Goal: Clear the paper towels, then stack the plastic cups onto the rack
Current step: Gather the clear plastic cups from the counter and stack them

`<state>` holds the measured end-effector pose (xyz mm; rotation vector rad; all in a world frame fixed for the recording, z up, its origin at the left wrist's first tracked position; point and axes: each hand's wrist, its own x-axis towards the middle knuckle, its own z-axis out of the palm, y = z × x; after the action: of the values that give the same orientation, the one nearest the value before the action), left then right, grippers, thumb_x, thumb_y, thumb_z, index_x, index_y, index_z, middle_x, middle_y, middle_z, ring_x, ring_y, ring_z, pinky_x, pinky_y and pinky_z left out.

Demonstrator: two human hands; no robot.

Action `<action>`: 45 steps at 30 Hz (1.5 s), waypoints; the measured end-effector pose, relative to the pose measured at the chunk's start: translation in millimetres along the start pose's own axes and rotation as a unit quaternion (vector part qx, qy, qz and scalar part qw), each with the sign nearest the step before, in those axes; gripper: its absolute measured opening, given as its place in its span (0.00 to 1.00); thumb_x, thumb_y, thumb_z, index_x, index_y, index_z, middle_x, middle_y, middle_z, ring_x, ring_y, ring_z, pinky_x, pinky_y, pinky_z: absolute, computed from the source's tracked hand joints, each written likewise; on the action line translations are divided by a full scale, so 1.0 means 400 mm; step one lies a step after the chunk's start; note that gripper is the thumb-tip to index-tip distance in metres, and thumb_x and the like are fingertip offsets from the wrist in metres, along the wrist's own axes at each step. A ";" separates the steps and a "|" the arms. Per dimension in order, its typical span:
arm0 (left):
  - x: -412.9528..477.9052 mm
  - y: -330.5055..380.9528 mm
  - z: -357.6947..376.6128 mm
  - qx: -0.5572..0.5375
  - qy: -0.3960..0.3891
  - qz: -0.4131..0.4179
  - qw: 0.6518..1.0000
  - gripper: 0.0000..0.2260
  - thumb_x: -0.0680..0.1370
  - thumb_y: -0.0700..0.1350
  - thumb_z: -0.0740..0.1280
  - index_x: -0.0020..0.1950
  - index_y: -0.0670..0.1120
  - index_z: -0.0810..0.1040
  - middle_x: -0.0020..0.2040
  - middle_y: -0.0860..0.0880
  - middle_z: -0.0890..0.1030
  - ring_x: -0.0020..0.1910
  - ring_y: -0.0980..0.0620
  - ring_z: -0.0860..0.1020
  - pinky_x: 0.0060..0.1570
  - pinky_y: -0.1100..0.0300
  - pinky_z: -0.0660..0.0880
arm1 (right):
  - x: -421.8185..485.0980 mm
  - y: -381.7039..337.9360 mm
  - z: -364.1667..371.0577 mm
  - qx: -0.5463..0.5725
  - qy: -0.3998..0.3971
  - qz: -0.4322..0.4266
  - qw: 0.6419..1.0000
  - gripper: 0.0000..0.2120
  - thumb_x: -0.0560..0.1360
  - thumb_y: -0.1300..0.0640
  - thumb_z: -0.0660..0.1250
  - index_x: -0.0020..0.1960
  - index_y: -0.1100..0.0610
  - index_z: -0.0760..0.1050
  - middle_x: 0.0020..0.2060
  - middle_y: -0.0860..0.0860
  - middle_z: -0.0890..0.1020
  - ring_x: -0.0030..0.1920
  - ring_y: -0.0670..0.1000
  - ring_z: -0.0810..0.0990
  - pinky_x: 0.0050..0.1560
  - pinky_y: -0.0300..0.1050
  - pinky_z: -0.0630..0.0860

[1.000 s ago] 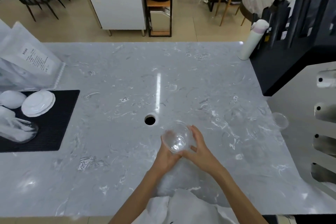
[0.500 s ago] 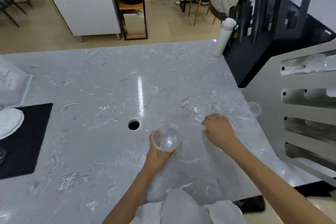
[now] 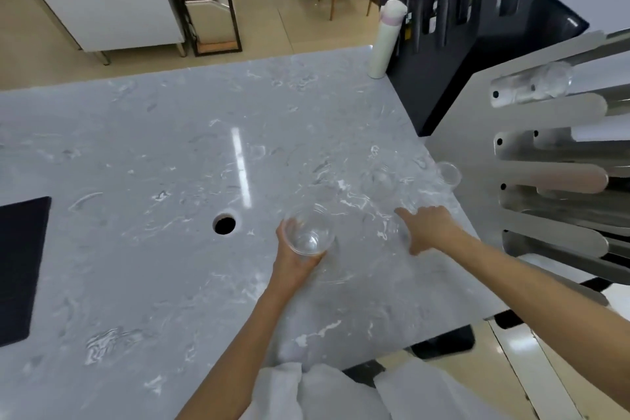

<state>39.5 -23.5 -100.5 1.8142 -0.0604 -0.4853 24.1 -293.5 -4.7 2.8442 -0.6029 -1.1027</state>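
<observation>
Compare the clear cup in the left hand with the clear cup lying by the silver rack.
The held cup is gripped off the counter in the left hand; the cup by the rack lies loose on the marble counter, touched by neither hand. The held cup's mouth faces up toward the camera; the other lies tipped on its side. The held cup looks larger, being nearer. Both are clear plastic and look empty.

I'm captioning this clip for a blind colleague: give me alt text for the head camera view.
A person's left hand holds a clear plastic cup above a grey marble counter, while the right hand reaches toward more clear cups lying near a metal rack on the right.
</observation>
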 end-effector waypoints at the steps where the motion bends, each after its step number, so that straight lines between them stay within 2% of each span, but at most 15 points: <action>1: -0.003 0.011 0.009 -0.004 0.003 -0.008 1.000 0.51 0.59 0.73 0.76 0.74 0.59 0.56 0.68 0.67 0.66 0.70 0.60 0.70 0.70 0.55 0.70 | -0.011 0.020 -0.024 0.087 -0.025 -0.055 0.994 0.50 0.70 0.41 0.73 0.79 0.41 0.44 0.64 0.55 0.76 0.60 0.56 0.79 0.60 0.48 0.74; 3: -0.011 0.038 0.028 0.001 -0.006 -0.023 1.000 0.48 0.62 0.66 0.79 0.74 0.56 0.56 0.69 0.59 0.68 0.71 0.54 0.72 0.69 0.52 0.72 | -0.067 0.050 -0.072 0.307 -0.061 -0.145 0.939 0.50 0.67 0.39 0.75 0.75 0.30 0.42 0.63 0.53 0.76 0.61 0.51 0.78 0.60 0.46 0.72; 6: -0.025 0.079 0.075 0.060 -0.018 -0.008 0.998 0.42 0.69 0.53 0.80 0.74 0.57 0.56 0.68 0.51 0.70 0.69 0.48 0.74 0.67 0.50 0.76 | -0.133 0.086 -0.114 0.607 0.046 -0.246 0.754 0.41 0.68 0.41 0.77 0.68 0.24 0.54 0.63 0.46 0.79 0.64 0.44 0.79 0.58 0.43 0.71; 10: -0.070 0.160 0.148 0.148 0.030 0.092 0.984 0.40 0.65 0.62 0.77 0.71 0.60 0.61 0.57 0.67 0.72 0.60 0.56 0.76 0.61 0.59 0.75 | -0.178 0.073 -0.065 0.748 0.129 -0.298 0.579 0.32 0.71 0.45 0.76 0.65 0.30 0.60 0.64 0.45 0.81 0.66 0.43 0.77 0.60 0.44 0.71; 15: -0.103 0.252 0.218 0.196 0.097 0.155 0.963 0.27 0.63 0.62 0.74 0.57 0.60 0.68 0.48 0.67 0.74 0.48 0.58 0.76 0.48 0.59 0.76 | -0.175 0.046 0.081 0.706 0.073 -0.335 0.620 0.38 0.72 0.58 0.76 0.70 0.37 0.59 0.73 0.41 0.68 0.73 0.43 0.67 0.70 0.48 0.70; 17: -0.110 0.249 0.232 0.185 0.088 0.140 0.969 0.29 0.64 0.63 0.74 0.62 0.62 0.68 0.52 0.66 0.75 0.53 0.60 0.76 0.54 0.56 0.77 | -0.170 0.072 0.114 0.653 0.013 -0.367 0.663 0.42 0.72 0.49 0.76 0.74 0.30 0.53 0.74 0.29 0.58 0.75 0.36 0.60 0.70 0.38 0.66; 22: -0.121 0.234 0.247 0.201 0.104 0.119 0.967 0.36 0.67 0.63 0.76 0.69 0.68 0.62 0.63 0.61 0.74 0.62 0.55 0.75 0.65 0.47 0.74 | -0.133 0.147 0.123 0.540 -0.052 -0.416 0.729 0.47 0.71 0.39 0.73 0.76 0.28 0.41 0.76 0.25 0.45 0.75 0.30 0.48 0.74 0.42 0.57; 26: -0.112 0.242 0.258 0.124 0.113 0.091 0.982 0.39 0.65 0.65 0.77 0.69 0.73 0.57 0.62 0.70 0.70 0.63 0.60 0.76 0.64 0.53 0.77 | -0.042 0.204 0.044 0.563 0.150 -0.312 0.750 0.34 0.72 0.35 0.68 0.76 0.36 0.60 0.74 0.34 0.66 0.74 0.39 0.64 0.71 0.45 0.65; 28: -0.109 0.236 0.257 0.106 0.116 0.076 0.985 0.38 0.64 0.67 0.76 0.65 0.77 0.54 0.62 0.67 0.71 0.64 0.59 0.76 0.65 0.56 0.76 | 0.040 0.242 0.006 0.432 0.279 -0.214 0.831 0.32 0.75 0.37 0.65 0.76 0.43 0.62 0.75 0.44 0.67 0.75 0.49 0.62 0.72 0.49 0.63; 30: -0.104 0.225 0.254 0.099 0.116 0.064 0.986 0.38 0.65 0.67 0.76 0.62 0.81 0.51 0.63 0.66 0.71 0.63 0.60 0.76 0.63 0.61 0.75 | 0.114 0.266 -0.013 0.279 0.266 -0.143 0.912 0.35 0.76 0.40 0.65 0.79 0.46 0.55 0.78 0.53 0.58 0.78 0.57 0.51 0.72 0.58 0.60; 33: -0.093 0.208 0.242 0.104 0.113 0.057 0.987 0.39 0.66 0.65 0.77 0.63 0.81 0.50 0.61 0.71 0.70 0.62 0.65 0.75 0.57 0.68 0.73 | 0.161 0.268 -0.018 0.193 0.187 -0.128 0.955 0.40 0.75 0.44 0.69 0.80 0.45 0.52 0.79 0.56 0.51 0.77 0.61 0.51 0.72 0.59 0.61; 36: -0.079 0.201 0.220 0.105 0.116 0.052 0.986 0.39 0.65 0.68 0.76 0.62 0.82 0.50 0.60 0.77 0.68 0.60 0.73 0.73 0.51 0.70 0.72 | 0.148 0.294 -0.009 0.169 0.236 -0.113 0.950 0.32 0.73 0.53 0.72 0.74 0.47 0.64 0.73 0.56 0.65 0.70 0.60 0.65 0.67 0.53 0.67; 39: -0.076 0.201 0.205 0.109 0.118 0.036 0.986 0.39 0.63 0.73 0.74 0.63 0.81 0.51 0.60 0.78 0.68 0.58 0.72 0.74 0.50 0.71 0.72 | 0.077 0.342 0.020 0.288 0.294 -0.073 0.908 0.27 0.70 0.44 0.75 0.64 0.47 0.70 0.57 0.50 0.76 0.56 0.55 0.75 0.56 0.52 0.72; 42: -0.078 0.202 0.209 0.112 0.101 0.017 0.988 0.41 0.66 0.68 0.76 0.70 0.71 0.54 0.61 0.73 0.69 0.57 0.69 0.74 0.51 0.71 0.71 | -0.029 0.364 0.027 0.544 0.264 -0.023 0.796 0.32 0.63 0.27 0.70 0.59 0.44 0.67 0.48 0.44 0.76 0.44 0.43 0.76 0.47 0.47 0.72; 45: -0.075 0.216 0.231 0.130 0.063 0.022 0.989 0.41 0.66 0.66 0.76 0.72 0.67 0.55 0.62 0.69 0.71 0.57 0.72 0.74 0.53 0.72 0.70 | -0.064 0.349 0.029 0.738 0.173 -0.060 0.650 0.32 0.65 0.36 0.71 0.61 0.52 0.67 0.54 0.55 0.82 0.45 0.46 0.82 0.51 0.45 0.76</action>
<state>-2.7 -125.0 -31.1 2.0905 -0.0787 -0.3418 -48.5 -411.9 26.3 4.0870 -1.9820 0.4222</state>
